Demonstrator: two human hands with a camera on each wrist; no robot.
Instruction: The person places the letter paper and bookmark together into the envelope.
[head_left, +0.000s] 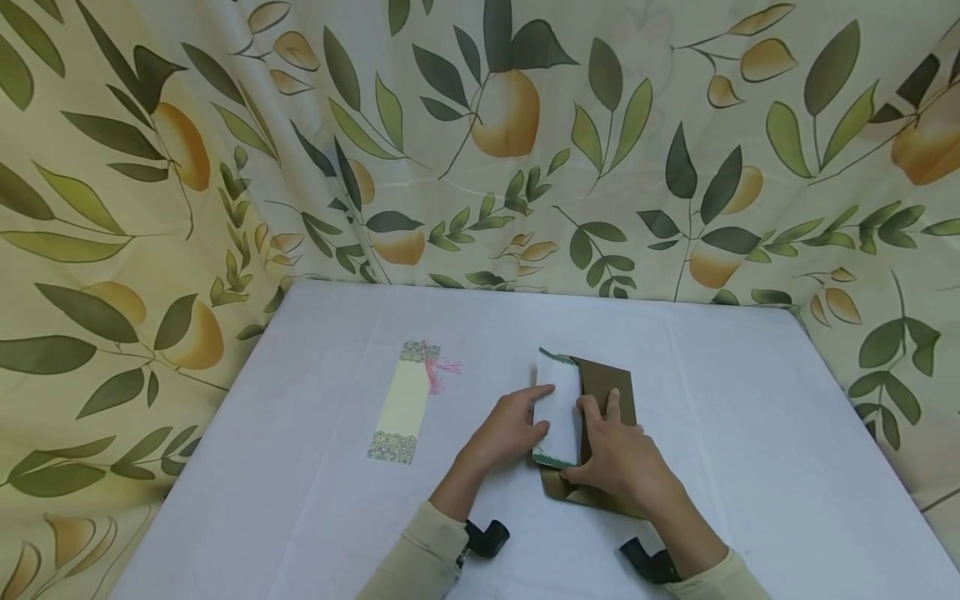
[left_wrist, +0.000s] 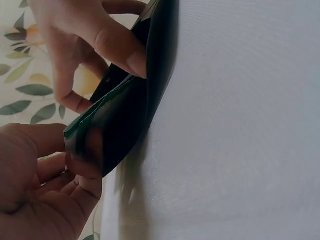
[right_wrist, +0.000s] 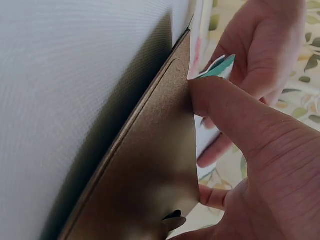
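Note:
A white paper piece with green edges (head_left: 558, 417) lies partly over a brown envelope-like folder (head_left: 611, 379). My left hand (head_left: 506, 429) pinches the paper's left side between thumb and fingers. In the left wrist view, the paper's green edge (left_wrist: 82, 122) stands up close to those fingertips. My right hand (head_left: 618, 458) grips the brown folder, with its thumb at the lower opening. Seen from the right wrist, the folder (right_wrist: 155, 135) is tilted up off the cloth, and the thumb presses its edge. How far the paper reaches into the folder is hidden.
A pale bookmark (head_left: 401, 404) with patterned ends and a pink tassel (head_left: 435, 371) lies to the left on the white tablecloth (head_left: 300, 500). Behind the table hangs a fruit-and-leaf patterned curtain (head_left: 465, 200). Black wrist cameras sit below both hands.

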